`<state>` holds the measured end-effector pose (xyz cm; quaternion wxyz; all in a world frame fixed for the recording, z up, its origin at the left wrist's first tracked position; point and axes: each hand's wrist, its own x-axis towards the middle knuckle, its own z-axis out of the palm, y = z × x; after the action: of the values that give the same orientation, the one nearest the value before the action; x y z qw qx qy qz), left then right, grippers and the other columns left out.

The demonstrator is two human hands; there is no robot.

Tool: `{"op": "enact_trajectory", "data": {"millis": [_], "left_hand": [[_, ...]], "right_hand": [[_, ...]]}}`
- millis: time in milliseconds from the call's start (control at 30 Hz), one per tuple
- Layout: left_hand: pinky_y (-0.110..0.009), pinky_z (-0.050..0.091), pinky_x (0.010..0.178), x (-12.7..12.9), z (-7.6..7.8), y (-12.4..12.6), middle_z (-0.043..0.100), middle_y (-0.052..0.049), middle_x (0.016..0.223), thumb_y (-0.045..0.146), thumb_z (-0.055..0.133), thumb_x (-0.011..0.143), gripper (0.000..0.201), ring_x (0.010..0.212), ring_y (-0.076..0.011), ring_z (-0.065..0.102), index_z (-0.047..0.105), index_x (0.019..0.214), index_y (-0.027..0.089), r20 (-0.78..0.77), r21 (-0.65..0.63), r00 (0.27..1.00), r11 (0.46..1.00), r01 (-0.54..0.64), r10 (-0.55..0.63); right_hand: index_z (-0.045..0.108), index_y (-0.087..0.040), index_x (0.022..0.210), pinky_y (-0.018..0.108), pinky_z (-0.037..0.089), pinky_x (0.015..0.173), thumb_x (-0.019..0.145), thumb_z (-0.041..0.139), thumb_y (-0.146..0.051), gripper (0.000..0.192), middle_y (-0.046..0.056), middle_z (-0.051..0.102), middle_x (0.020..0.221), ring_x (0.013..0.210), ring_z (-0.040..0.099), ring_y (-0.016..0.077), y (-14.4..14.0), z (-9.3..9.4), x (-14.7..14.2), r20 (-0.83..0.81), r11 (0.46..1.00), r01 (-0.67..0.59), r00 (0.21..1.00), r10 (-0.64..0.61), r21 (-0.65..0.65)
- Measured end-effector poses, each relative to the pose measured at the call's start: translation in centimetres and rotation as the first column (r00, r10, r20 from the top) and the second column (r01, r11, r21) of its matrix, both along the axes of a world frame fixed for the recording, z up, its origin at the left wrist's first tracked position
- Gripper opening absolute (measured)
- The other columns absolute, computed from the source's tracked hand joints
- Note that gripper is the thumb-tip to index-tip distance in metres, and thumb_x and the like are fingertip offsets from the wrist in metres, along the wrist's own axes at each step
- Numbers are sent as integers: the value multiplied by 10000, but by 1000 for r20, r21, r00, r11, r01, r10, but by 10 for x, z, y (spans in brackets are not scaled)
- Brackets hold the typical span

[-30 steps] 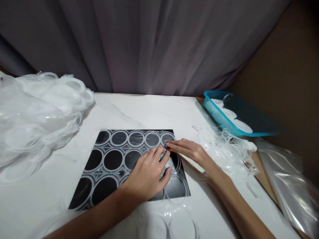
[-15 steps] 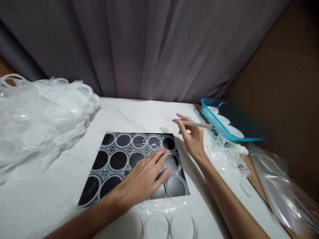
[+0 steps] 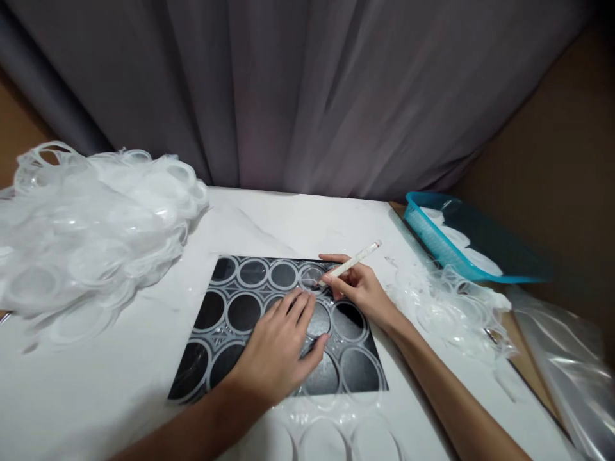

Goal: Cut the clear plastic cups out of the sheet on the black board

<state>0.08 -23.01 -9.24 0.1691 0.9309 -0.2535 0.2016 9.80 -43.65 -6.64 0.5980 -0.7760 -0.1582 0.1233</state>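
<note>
Left hand point(image 3: 283, 346) flat, fingers spread, pinning clear plastic sheet point(image 3: 250, 307) on black mat point(image 3: 365, 371); right hand point(image 3: 358, 288) grips white stick point(image 3: 353, 261), tip at 1 back-row circle — likely best worked slowly with sheet pinned.

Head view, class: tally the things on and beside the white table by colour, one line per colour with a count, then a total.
White or clear: 3 — heap of plastic sheet offcuts, white pen-like tool in the right hand, small pile of offcuts.
Black: 1 — cutting mat, under the left hand.
Blue: 1 — basket.
Total: 5
</note>
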Motion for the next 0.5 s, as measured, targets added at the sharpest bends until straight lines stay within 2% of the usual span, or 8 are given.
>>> {"op": "enact_trajectory", "data": {"millis": [233,333,433,500], "left_hand": [[-406,549,1010,-5,-2,-2,640,-76,1403,411,524,1019,514,1342,-257,526,587,1423,98,27,11,998,999,-48,48],[-403,553,1005,-5,-1,-2,635,-72,1409,402,514,1023,512,1345,-259,514,583,1432,101,8,21,999,999,-49,48],[-412,558,1005,-4,1,-2,639,-73,1396,396,517,1022,495,1330,-269,512,595,1415,105,-22,20,999,999,-38,39],[-421,564,1001,-4,3,-2,645,-73,1372,387,525,1012,465,1314,-279,513,618,1372,107,-48,7,999,1000,-25,25]], "right_hand": [[639,-191,1387,261,480,586,925,772,-403,526,7,622,772,630,572,121,-1,-5,1,9,999,-24,1000,24,-23],[682,-194,1332,285,504,596,948,740,-424,452,38,679,827,645,602,141,-2,-2,-2,55,996,-24,998,29,-85],[746,-218,1215,362,569,807,1025,636,-359,260,86,753,1107,908,703,206,-3,4,-13,271,967,-81,951,147,-242],[710,-235,1298,398,541,964,1057,559,-246,285,63,718,1301,1114,685,228,-4,7,-25,444,894,-123,833,329,-432]]}}
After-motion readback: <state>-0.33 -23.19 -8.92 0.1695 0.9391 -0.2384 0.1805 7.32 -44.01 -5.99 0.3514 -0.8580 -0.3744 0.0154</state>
